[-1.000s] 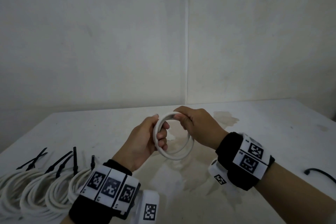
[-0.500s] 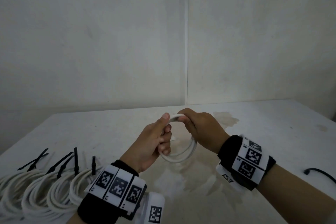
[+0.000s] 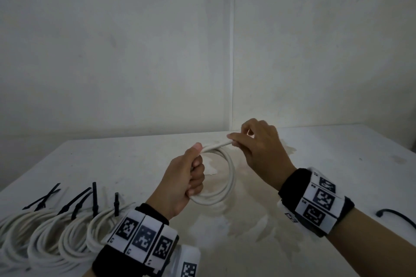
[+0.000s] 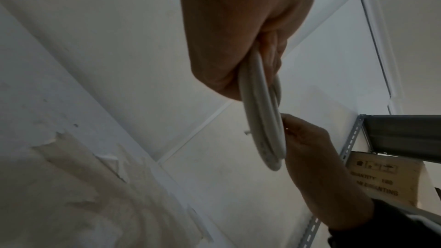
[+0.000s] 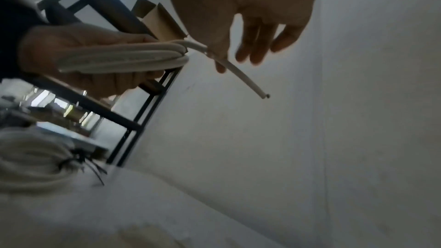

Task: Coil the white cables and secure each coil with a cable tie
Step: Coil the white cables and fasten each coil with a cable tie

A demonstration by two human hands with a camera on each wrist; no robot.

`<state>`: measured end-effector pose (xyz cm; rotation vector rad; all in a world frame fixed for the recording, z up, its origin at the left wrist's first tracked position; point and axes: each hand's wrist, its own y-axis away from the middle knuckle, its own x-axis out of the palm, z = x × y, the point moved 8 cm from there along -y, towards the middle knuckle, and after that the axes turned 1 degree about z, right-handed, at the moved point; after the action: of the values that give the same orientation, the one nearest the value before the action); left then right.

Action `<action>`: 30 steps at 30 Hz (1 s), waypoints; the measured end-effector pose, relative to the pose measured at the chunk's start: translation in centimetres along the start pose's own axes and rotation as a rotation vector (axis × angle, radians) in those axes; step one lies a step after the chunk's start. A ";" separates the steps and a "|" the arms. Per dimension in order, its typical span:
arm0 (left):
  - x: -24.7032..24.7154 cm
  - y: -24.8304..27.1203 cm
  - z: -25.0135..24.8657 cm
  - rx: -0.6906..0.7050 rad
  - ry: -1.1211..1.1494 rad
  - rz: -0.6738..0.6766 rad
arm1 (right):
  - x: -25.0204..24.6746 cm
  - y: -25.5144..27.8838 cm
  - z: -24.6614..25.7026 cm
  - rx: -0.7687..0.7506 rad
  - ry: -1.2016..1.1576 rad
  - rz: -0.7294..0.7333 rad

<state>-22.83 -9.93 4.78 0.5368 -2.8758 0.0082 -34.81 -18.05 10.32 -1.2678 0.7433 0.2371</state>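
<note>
A white cable coil (image 3: 227, 177) hangs above the table between both hands. My left hand (image 3: 186, 177) grips the coil's left side, fingers curled round the loops, thumb on top; the left wrist view shows the coil (image 4: 262, 120) edge-on under that palm. My right hand (image 3: 254, 141) pinches the cable's free end (image 3: 225, 143) at the top of the coil. In the right wrist view the loose end (image 5: 243, 76) sticks out past the pinching fingers (image 5: 214, 52), the other fingers spread. A loose black cable tie (image 3: 396, 215) lies at the table's right edge.
Several finished white coils (image 3: 56, 234) bound with black ties (image 3: 94, 198) lie in a row at the table's front left. The white table (image 3: 326, 164) meets a wall corner behind. A metal shelf with a cardboard box (image 4: 386, 180) stands nearby.
The right hand has lifted up and to the right, drawing the cable end out from the top of the coil. The left hand turned the coil more edge-on and kept its grip.
</note>
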 end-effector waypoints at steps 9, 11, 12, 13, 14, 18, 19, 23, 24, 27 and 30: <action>-0.3 -0.3 -0.3 0.046 0.066 -0.027 | 2.4 0.6 1.4 0.299 -0.588 0.337; -0.2 -0.4 -0.6 0.066 0.049 -0.032 | 2.8 0.9 1.8 0.357 -0.713 0.341; -0.1 -0.4 -0.8 0.075 0.025 -0.035 | 3.1 1.0 1.8 0.384 -0.762 0.325; -0.1 -0.4 -0.9 0.084 -0.003 -0.040 | 3.5 1.1 1.7 0.405 -0.808 0.310; 0.0 -0.4 -1.0 0.091 -0.027 -0.045 | 3.8 1.1 1.6 0.430 -0.865 0.300; -0.2 -0.5 -1.0 0.108 -0.039 -0.065 | 4.2 1.1 1.7 0.503 -1.072 0.306; -0.3 -0.5 -1.0 0.110 -0.041 -0.072 | 4.2 1.1 1.8 0.513 -1.089 0.326; -0.7 -0.6 -1.2 0.137 -0.063 -0.101 | 4.0 1.1 2.5 0.477 -1.011 0.441; -0.8 -0.6 -1.3 0.142 -0.065 -0.108 | 3.9 1.0 2.6 0.442 -0.947 0.477; -1.0 -0.6 -1.4 0.150 -0.047 -0.128 | 3.6 0.5 2.8 0.355 -0.791 0.573; -0.9 -0.6 -1.4 0.147 -0.044 -0.134 | 3.4 0.6 2.6 0.384 -0.753 0.607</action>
<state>-21.50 -10.11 5.89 0.7660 -2.8900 0.1896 -31.68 -16.28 8.03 -0.4844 0.4580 0.9582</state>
